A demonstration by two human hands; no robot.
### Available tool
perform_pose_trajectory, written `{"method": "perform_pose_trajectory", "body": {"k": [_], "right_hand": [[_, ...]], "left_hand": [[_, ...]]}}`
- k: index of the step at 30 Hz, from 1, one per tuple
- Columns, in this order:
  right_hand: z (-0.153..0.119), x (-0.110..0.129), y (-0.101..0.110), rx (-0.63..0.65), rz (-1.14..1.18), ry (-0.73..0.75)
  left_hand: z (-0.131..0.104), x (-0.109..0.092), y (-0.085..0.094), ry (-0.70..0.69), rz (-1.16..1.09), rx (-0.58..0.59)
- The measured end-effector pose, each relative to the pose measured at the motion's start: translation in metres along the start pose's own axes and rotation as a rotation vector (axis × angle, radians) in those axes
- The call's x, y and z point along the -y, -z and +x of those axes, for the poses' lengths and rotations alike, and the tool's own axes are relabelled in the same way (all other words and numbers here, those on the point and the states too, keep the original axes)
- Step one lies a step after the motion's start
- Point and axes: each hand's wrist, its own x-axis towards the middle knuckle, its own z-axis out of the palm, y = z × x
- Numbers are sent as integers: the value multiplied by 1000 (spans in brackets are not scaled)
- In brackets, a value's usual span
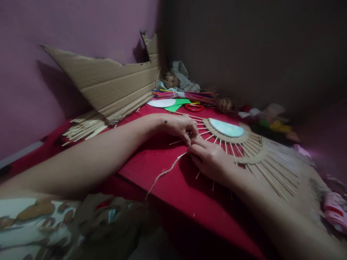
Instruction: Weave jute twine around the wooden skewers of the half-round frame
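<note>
A half-round frame of thin wooden sticks (pixel 271 176) fans out from a pale blue-green half disc (pixel 226 128). Woven bands of twine (pixel 253 157) run across the sticks in arcs. At the frame's left part, my left hand (pixel 182 127) is closed in a pinch at the twine work. My right hand (pixel 214 159) meets it there, fingers bent and pressed together on the twine. From beneath those fingers a loose length of twine (pixel 165 172) trails over the table's front edge. The fingertips partly hide the spot being held.
Cut cardboard (pixel 116 85) leans on the wall, with a pile of flat sticks (pixel 84 126) by its foot. Red-handled scissors (pixel 194 107), green sheets (pixel 177 104) and twine balls (pixel 171 80) lie at the back of the red table (pixel 173 191). A pink object (pixel 335 211) sits far right.
</note>
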Motion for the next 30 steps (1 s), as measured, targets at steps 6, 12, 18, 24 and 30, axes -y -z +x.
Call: {"method": "perform_pose_trajectory", "body": {"k": [6, 12, 18, 24, 30], "right_hand": [[-2, 5, 0, -37, 65, 83], [2, 18, 4, 49, -123, 162], [6, 32, 12, 158, -227, 315], [2, 23, 8, 148, -80, 176], [5, 33, 14, 209, -142, 258]], "left_hand": [[1, 1, 1, 4, 28, 0], [1, -3, 0, 2, 77, -26], [2, -2, -1, 0, 74, -27], [1, -4, 0, 11, 92, -15], [0, -6, 0, 11, 62, -4]]}}
